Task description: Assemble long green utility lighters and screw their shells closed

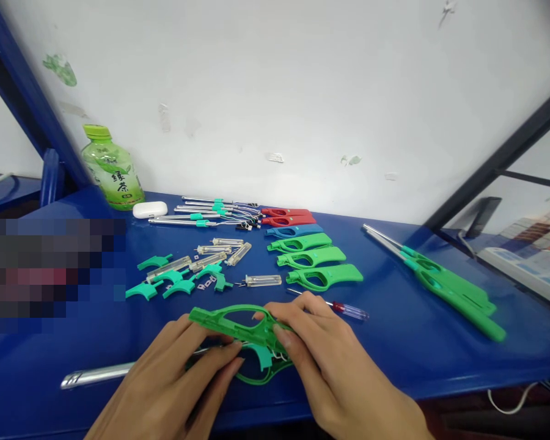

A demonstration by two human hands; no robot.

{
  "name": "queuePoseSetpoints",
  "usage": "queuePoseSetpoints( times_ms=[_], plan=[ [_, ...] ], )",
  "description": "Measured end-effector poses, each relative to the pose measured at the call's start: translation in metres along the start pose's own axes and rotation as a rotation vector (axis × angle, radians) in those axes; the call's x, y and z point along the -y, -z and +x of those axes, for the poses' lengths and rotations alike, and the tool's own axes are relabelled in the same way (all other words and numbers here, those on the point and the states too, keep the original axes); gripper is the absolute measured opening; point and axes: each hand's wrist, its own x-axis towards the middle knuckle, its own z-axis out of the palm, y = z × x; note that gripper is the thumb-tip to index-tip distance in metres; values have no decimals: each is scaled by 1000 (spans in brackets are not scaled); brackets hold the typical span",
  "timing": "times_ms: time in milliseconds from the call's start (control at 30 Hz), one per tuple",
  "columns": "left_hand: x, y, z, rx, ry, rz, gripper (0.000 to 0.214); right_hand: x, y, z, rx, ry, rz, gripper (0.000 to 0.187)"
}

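My right hand [334, 360] pinches a green lighter shell half [245, 330] between thumb and fingers, tilted above a second green shell half [255, 380]. My left hand [178, 373] is closed around the front of this lower half, where a metal lighter tube [98, 374] sticks out to the left. A teal trigger [261, 355] and thin white wires show in the gap between the two halves. The fingers hide much of the inside. Just beyond my right hand lies a screwdriver [348, 310] with a clear and red handle.
Red, blue and green shell halves [309, 256] lie in a column behind. Left of them are clear fuel tanks [263, 280], teal triggers [181, 287] and wired metal tubes [201, 209]. Two assembled green lighters [453, 284] lie right. A tea bottle [112, 171] and white case [150, 209] stand back left.
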Motion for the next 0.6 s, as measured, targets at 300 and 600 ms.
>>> queuePoseSetpoints(
  times_ms=[300,600],
  plan=[
    [4,2,-1,-25,-39,3,16,1,0,-3,-19,-28,-1,36],
    [9,5,-5,54,7,-53,12,-16,14,-10,-242,-147,42,35]
  ],
)
